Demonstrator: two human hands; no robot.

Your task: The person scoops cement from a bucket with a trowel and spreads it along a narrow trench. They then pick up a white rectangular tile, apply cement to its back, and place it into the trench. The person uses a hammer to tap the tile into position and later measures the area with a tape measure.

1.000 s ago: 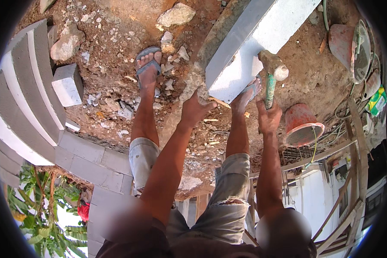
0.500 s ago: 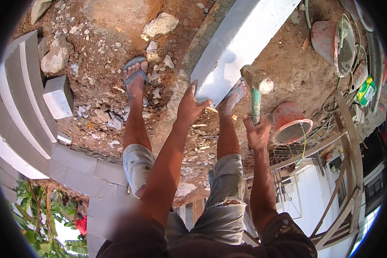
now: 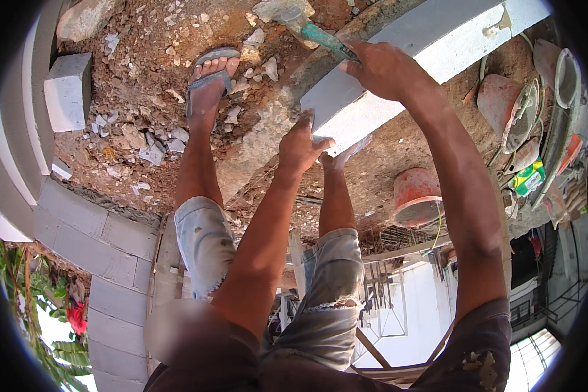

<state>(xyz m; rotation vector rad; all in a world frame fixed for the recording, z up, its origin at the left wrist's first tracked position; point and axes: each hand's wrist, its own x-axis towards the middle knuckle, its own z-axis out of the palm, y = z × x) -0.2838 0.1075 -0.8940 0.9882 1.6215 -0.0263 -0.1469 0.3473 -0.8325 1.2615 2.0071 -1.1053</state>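
A row of light grey blocks runs from the middle toward the far right, and its near end is a long pale block. My left hand grips that block's near corner, thumb across the end face and fingers along the left side. My right hand is closed around the green handle of a hammer, above the row. The hammer's head points left, past the row's left edge, over the rubble. My right foot is partly hidden beside the block's end; my left foot, in a grey flip-flop, stands on the rubble.
Left of me are a loose block and a curved block wall. To the right stand a red bucket, another bucket, hoses and a green-yellow packet. Stones and broken chips litter the dirt. A low block wall lies behind me.
My right hand has swung the hammer from the block's right side up and across to its left. My left hand stays on the block's end. The whole view has shifted.
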